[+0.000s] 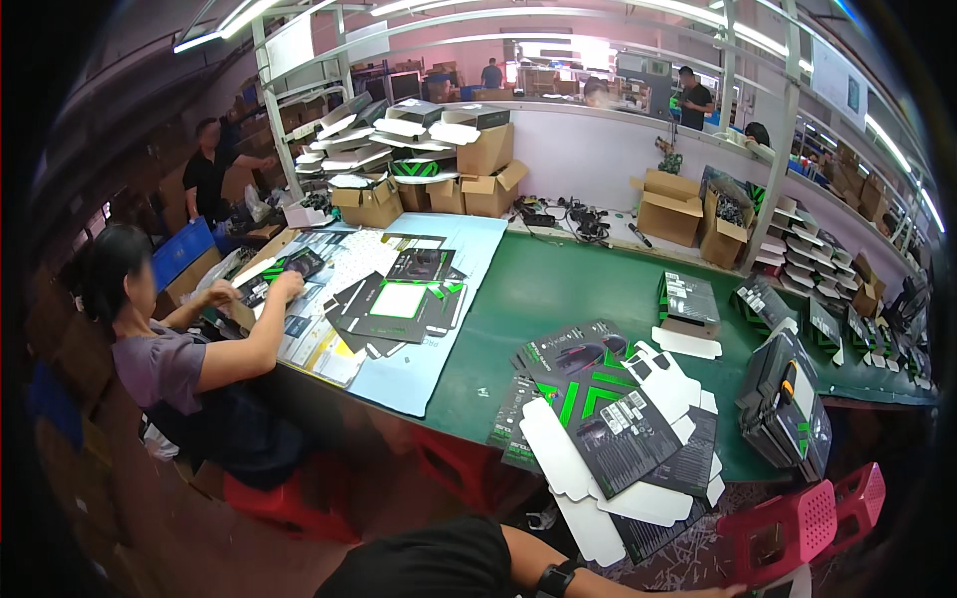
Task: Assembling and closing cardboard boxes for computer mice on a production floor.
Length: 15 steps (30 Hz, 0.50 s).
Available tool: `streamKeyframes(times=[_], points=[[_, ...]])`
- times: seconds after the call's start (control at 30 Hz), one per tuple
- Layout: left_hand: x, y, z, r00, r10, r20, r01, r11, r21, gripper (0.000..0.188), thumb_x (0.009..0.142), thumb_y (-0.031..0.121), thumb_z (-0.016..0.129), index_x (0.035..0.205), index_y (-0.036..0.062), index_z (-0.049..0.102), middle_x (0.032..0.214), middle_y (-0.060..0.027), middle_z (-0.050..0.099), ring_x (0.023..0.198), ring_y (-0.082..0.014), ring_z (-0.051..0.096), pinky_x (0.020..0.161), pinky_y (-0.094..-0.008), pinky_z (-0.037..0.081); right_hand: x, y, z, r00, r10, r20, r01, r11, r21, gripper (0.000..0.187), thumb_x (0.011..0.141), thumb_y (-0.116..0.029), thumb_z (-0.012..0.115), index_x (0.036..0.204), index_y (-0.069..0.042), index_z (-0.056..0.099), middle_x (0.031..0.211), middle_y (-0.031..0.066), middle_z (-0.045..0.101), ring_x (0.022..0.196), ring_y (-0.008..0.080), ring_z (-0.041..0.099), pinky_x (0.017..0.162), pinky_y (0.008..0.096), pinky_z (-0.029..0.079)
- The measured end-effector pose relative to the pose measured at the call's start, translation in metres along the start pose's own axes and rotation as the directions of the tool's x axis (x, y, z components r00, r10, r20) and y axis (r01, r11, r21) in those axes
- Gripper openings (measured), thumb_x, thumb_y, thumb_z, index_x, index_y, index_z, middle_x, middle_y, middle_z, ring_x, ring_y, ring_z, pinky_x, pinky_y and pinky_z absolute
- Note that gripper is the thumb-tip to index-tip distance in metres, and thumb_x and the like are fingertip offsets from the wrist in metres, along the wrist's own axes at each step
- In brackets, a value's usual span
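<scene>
My left arm, in a black sleeve with a dark wristwatch (555,578), reaches rightward along the lower edge. Only the upper rim of my left hand (688,594) shows, so its fingers cannot be made out. Close to its far end is a pale, dark-edged thing (793,583), cut off by the lower edge. My right hand is out of view. Above my left hand, a loose pile of flattened black-and-green cartons (626,439) with white flaps overhangs the table's front edge. Right of the pile stands a stack of black cartons (783,409) with an orange item on it.
The green table (568,269) carries a folded carton (688,299) and brown boxes (670,204). At left, a co-worker (189,339) handles a black-and-green carton (294,264) over a light-blue sheet (474,249). Red stools (783,528) stand by the front edge.
</scene>
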State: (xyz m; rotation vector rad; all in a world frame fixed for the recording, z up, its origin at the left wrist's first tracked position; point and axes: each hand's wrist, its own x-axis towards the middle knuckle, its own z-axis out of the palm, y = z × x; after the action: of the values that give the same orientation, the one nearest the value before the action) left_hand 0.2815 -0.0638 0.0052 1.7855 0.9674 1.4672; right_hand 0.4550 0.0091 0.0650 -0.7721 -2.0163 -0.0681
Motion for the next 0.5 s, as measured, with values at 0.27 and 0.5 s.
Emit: streamKeyframes(times=[0.27, 0.5], points=[[-0.022, -0.02, -0.013, 0.966, -0.255, 0.036, 0.254, 0.924, -0.287, 0.041, 0.097, 0.009, 0.06, 0.136, 0.0002, 0.051, 0.112, -0.0116, 0.071, 0.09, -0.0164, 0.068, 0.075, -0.0306, 0.056, 0.008, -0.023, 0.061, 0.854, -0.252, -0.456, 0.238, 0.967, -0.089, 0.032, 0.097, -0.024, 0.065, 0.075, -0.005, 0.053, 0.064, 0.0062, 0.048, 0.052, 0.0211, 0.045, 0.048, 0.034, 0.038], [-0.037, -0.027, -0.043, 0.821, -0.571, 0.019, 0.496, 0.695, -0.52, 0.033, 0.099, 0.013, 0.06, 0.129, 0.0001, 0.055, 0.104, -0.0085, 0.072, 0.091, -0.014, 0.068, 0.074, -0.0294, 0.058, -0.038, -0.076, 0.039, 0.742, 0.653, 0.152, -0.607, 0.559, 0.564, 0.054, 0.097, -0.043, 0.054, 0.126, 0.001, 0.041, 0.119, 0.019, 0.045, 0.104, 0.0308, 0.049, 0.087, 0.0428, 0.041]])
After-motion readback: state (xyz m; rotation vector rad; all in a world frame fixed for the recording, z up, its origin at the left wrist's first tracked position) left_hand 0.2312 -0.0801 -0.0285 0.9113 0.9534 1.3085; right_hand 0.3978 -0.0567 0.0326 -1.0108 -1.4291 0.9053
